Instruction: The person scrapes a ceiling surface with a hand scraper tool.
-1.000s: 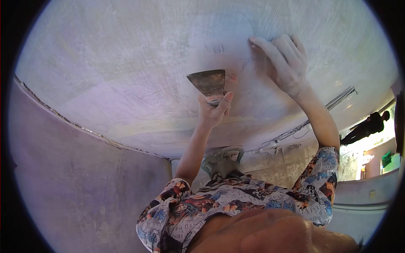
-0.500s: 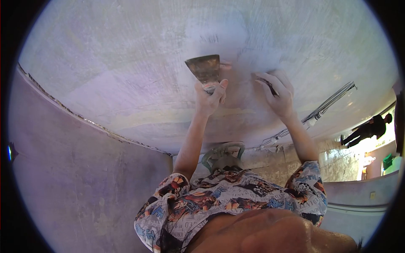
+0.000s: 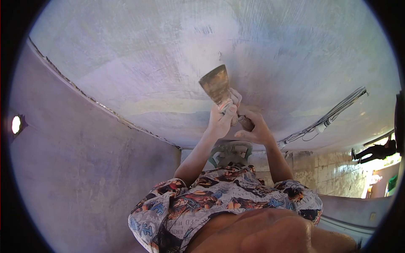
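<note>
My left hand (image 3: 221,120) is closed round the handle of a broad scraper (image 3: 216,84). The scraper's worn, brown-stained metal blade points up and slightly left, in front of a pale, patchy plastered surface (image 3: 160,76). Close beside it on the right, my right hand (image 3: 256,128) curls round a small dark piece (image 3: 246,123) that is too covered to name. The two hands are nearly together, and whether they touch cannot be told. Pale dust coats the fingers of both hands.
Bundled cables (image 3: 337,107) hang at the right. A green chair (image 3: 231,154) stands below the hands. A person in dark clothes (image 3: 377,151) is far off at the right edge. A rough crack (image 3: 99,104) borders the purplish wall (image 3: 84,168), which bears a bright lamp (image 3: 16,125).
My left hand and the scraper have moved down and right. My right hand has come down and left, close to my left hand. The view has shifted slightly.
</note>
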Motion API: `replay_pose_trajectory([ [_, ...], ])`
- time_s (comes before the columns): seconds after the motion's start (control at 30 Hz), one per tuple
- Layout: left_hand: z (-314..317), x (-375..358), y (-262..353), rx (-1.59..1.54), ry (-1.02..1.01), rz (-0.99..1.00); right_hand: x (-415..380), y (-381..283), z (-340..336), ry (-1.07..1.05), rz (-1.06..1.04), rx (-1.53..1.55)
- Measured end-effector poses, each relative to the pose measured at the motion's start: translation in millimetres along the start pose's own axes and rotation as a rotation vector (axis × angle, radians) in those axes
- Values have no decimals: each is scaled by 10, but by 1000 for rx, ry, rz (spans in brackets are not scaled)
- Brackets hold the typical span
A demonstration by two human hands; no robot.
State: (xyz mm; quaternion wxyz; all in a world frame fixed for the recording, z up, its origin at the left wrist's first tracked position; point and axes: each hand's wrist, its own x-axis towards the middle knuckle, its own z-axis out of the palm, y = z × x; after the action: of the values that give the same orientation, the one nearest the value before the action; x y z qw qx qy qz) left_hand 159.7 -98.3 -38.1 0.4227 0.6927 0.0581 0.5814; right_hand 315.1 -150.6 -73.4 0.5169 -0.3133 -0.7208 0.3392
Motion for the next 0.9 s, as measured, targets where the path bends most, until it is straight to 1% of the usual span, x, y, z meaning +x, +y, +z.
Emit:
replay_pose_trajectory([
  [0.03,-32,-12,24,7,6,0,0,84,13,-6,2,9],
  [0.1,-85,-37,103,-77,-12,-216,31,114,36,-23,0,16],
  [0.13,-98,-33,139,-73,-2,-214,66,74,60,-26,36,90],
  [0.17,-128,-19,166,-89,-50,-292,108,77,90,-29,76,168],
  [0.2,-147,-6,203,-106,-99,-370,122,88,102,-41,76,173],
  [0.23,-167,13,223,-100,-88,-371,124,99,103,-57,152,201],
  [0.27,-178,38,235,-19,-143,-359,114,104,105,-72,229,228],
  [0.3,-193,63,246,62,-197,-348,116,126,113,-84,232,232],
  [0.33,-199,91,273,67,-186,-350,124,159,122,-91,206,229],
  [0.4,-198,127,308,120,-280,-344,127,201,166,-109,183,229],
  [0.43,-202,126,254,124,-270,-346,121,209,203,-57,214,316],
  [0.47,-209,116,163,185,-260,-211,117,225,232,-4,244,402],
  [0.5,-193,120,156,246,-254,-71,105,246,224,-11,242,403],
  [0.53,-229,102,167,251,-247,-73,109,300,197,29,236,360],
  [0.57,-280,77,196,187,-217,-187,112,347,172,68,228,318],
  [0.6,-305,66,228,124,-185,-299,129,332,141,60,226,323],
  [0.63,-316,52,242,133,-179,-300,164,301,103,33,204,247],
  [0.67,-323,34,264,34,-150,-352,208,290,92,7,178,169],
  [0.7,-329,3,275,-69,-118,-409,267,327,158,1,179,175],
  [0.73,-308,-24,271,-65,-115,-415,321,361,247,8,33,181],
  [0.77,-300,-38,255,-124,-139,-509,343,399,308,15,-112,184],
  [0.8,-297,-44,246,-183,-165,-601,320,445,308,13,-113,188],
  [0.83,-300,-45,252,-180,-161,-601,303,482,288,-29,-54,160],
  [0.87,-384,-49,262,-182,-173,-643,339,534,331,-73,2,129],
  [0.9,-412,-34,280,-183,-182,-685,352,514,342,-80,-1,128],
])
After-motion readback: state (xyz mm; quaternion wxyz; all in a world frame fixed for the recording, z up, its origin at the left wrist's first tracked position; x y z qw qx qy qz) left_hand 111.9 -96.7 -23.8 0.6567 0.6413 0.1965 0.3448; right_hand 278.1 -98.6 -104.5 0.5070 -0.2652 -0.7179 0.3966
